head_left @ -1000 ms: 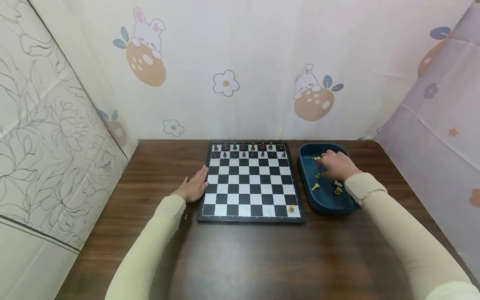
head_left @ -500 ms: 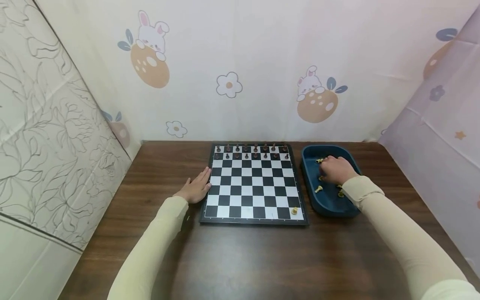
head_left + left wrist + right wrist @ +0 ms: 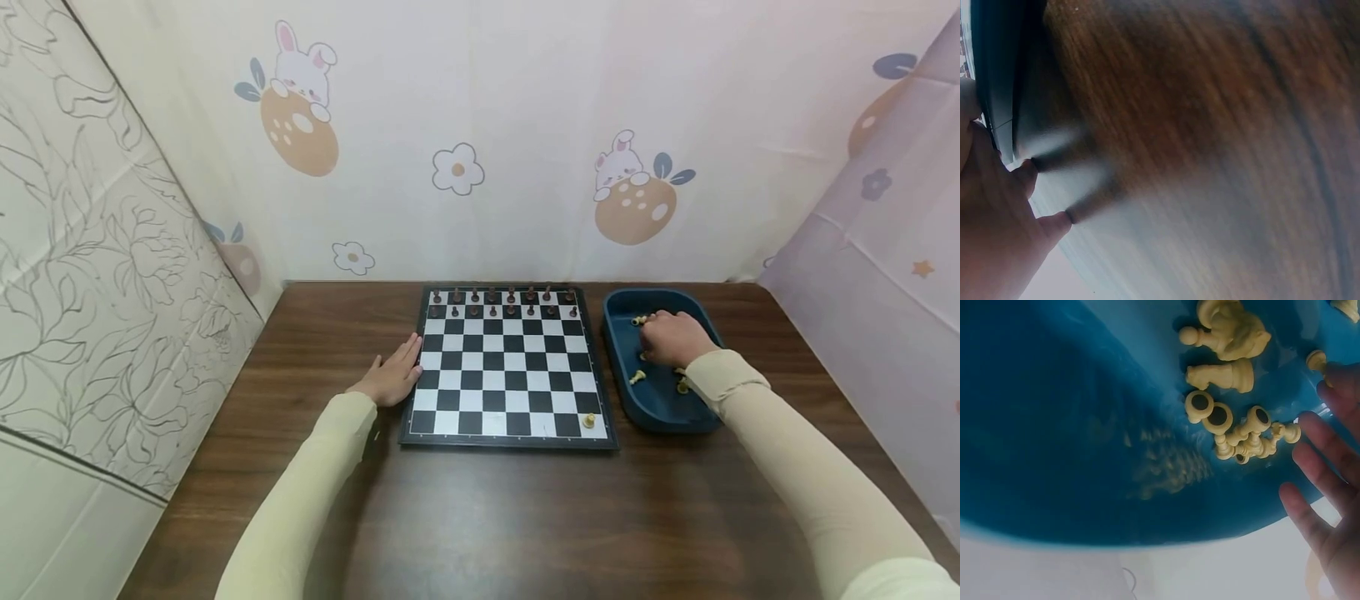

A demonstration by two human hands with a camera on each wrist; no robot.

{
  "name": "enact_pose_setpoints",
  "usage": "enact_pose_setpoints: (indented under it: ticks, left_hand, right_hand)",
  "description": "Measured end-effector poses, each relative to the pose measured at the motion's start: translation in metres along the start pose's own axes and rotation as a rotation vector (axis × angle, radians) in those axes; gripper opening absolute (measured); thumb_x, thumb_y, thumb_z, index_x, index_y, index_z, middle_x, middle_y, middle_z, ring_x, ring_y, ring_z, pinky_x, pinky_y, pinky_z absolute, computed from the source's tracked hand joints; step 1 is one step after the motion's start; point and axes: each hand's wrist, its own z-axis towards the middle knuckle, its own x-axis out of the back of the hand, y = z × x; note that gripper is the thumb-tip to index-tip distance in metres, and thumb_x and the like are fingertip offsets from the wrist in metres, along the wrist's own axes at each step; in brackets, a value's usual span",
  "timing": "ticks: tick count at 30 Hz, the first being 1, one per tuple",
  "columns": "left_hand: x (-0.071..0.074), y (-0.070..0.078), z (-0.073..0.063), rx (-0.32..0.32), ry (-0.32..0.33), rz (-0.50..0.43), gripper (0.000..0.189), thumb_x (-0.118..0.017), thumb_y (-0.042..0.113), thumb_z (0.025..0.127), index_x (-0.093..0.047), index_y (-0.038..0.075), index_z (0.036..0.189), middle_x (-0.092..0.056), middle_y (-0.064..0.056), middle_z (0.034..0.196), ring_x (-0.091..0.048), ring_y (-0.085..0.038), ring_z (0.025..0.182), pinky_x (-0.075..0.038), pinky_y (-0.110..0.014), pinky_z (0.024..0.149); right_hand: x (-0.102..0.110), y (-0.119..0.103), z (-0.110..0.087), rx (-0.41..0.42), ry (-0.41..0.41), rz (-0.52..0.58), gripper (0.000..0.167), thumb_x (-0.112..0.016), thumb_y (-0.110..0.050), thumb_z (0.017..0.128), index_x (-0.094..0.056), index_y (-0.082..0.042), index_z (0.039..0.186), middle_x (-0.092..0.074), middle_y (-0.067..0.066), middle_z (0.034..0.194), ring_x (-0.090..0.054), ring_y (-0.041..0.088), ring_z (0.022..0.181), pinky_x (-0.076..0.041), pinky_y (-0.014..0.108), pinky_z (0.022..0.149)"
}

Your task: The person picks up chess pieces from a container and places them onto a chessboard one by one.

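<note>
My left hand [image 3: 387, 380] lies with its fingers stretched out at the left edge of the chessboard [image 3: 506, 444]; the left wrist view shows its fingers [image 3: 1054, 226] beside the dark board side [image 3: 999, 69]. My right hand [image 3: 672, 339] reaches down into the blue tray [image 3: 626, 398]. In the right wrist view its fingertips are close to a cream chess piece [image 3: 1317, 360], overlapped by the index finger; the thumb is out of sight, and I cannot tell whether the piece is pinched. One cream chess piece [image 3: 589, 421] stands on the board's near right corner square.
Two rows of dark brown chess pieces [image 3: 512, 310] stand along the board's far side. More cream pieces [image 3: 1225, 376] lie jumbled in the tray, among them a knight-like one. The brown wooden table [image 3: 480, 517] meets a patterned curtain [image 3: 525, 225] at the back.
The right hand has gone lower in the tray and its fingers have drawn in. The view has shifted slightly. The left hand stays at the board's edge.
</note>
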Motion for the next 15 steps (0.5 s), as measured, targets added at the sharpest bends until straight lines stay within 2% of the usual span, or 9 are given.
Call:
enact_pose_setpoints:
  ticks: [7,15]
  left_hand:
    - [0.0,0.0,-0.002,-0.007,0.003,-0.003,0.06,-0.027,0.032,0.105,0.0,0.009,0.154,0.005,-0.007,0.159,-0.003,-0.024,0.145,-0.003,-0.062,0.11]
    - [0.0,-0.002,0.0,-0.023,0.016,-0.005,0.06,-0.026,0.032,0.105,0.001,0.009,0.154,0.005,-0.006,0.16,-0.002,-0.024,0.145,-0.003,-0.062,0.11]
  right_hand:
    - [0.0,0.006,-0.006,-0.015,-0.002,0.012,0.01,-0.079,-0.015,0.075,-0.07,-0.009,0.074,-0.062,0.002,0.071,-0.054,0.022,0.068,-0.047,0.039,0.056]
    - [0.008,0.007,-0.014,0.008,0.014,0.022,0.01,-0.08,-0.017,0.075,-0.072,-0.011,0.075,-0.061,0.0,0.072,-0.051,0.021,0.069,-0.044,0.036,0.056]
